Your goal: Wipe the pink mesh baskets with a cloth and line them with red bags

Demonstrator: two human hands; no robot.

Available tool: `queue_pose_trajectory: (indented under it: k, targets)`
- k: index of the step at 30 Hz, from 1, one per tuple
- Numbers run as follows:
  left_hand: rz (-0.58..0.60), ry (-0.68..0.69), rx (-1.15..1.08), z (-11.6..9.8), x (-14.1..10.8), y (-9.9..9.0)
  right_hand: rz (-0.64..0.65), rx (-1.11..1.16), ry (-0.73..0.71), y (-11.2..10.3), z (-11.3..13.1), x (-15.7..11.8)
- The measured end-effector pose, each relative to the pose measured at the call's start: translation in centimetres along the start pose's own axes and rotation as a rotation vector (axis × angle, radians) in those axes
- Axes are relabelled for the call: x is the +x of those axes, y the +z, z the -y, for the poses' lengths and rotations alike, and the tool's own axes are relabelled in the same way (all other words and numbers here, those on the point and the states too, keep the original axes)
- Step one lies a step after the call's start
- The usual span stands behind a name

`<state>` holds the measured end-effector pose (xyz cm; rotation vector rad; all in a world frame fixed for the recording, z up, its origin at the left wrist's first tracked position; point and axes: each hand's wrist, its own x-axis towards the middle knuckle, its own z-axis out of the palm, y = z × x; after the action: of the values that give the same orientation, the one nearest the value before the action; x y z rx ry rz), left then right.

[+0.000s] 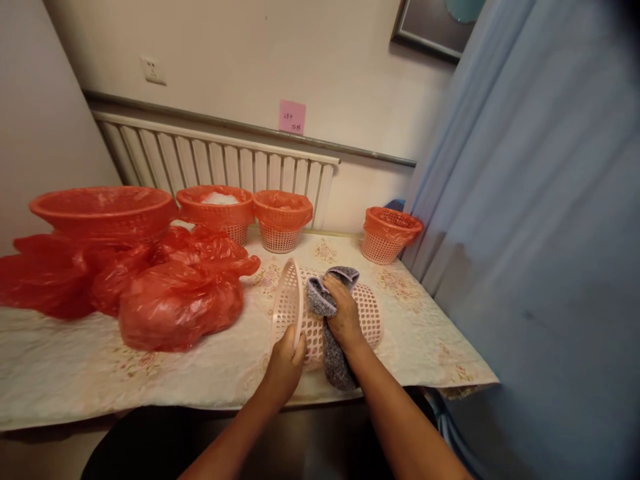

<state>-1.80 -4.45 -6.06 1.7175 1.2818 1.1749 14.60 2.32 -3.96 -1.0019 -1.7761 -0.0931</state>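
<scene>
Grey nubby cloth (338, 365) fills closed right fingers (336, 289); left fingers (287, 339) grip a perforated basket (314, 337).

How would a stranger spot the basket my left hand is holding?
Find the flowered tablecloth, then look near its front edge. The pink basket there lies on its side, its rim in your left hand. Unlike the upright, red-lined baskets behind, it looks unlined.
</scene>
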Motion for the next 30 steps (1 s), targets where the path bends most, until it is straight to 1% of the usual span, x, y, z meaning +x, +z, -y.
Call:
queue_pose_trajectory:
  k: [3,5,10,13,15,18,21,24,28,30]
  targets:
    - [-0.029,0.01,0.009,0.0,0.4,0.1,-0.014,-0.019,0.021,-0.6,-1.6,0.4]
    - [-0.029,0.001,0.002,0.1,0.5,0.2,-0.036,-0.058,0.067,-1.5,-2.9,0.4]
    - [-0.044,0.01,0.0,0.4,0.2,0.4,-0.145,-0.164,0.241,-4.6,-6.6,-0.8]
    - [-0.053,-0.002,-0.036,0.4,0.1,0.4,-0.222,-0.191,0.365,-6.0,-7.4,-2.1]
    - [-0.043,-0.016,-0.066,0.5,0.2,0.3,-0.301,-0.199,0.464,-6.4,-7.1,-3.2]
    - [-0.042,-0.019,-0.075,0.8,0.1,0.1,-0.434,-0.197,0.591,-5.9,-6.0,-4.9]
    - [-0.038,-0.009,-0.07,1.1,-0.1,-0.1,-0.499,-0.18,0.603,-4.8,-4.7,-6.2]
    - [-0.023,-0.008,-0.074,1.0,-0.4,-0.2,-0.483,-0.141,0.534,-3.7,-3.2,-6.4]
    - [-0.058,0.006,-0.028,1.0,-0.5,-0.3,-0.352,-0.031,0.373,-2.6,-0.6,-5.0]
    - [-0.075,0.011,-0.011,0.9,-0.5,-0.4,-0.291,0.029,0.318,-2.2,0.9,-4.2]
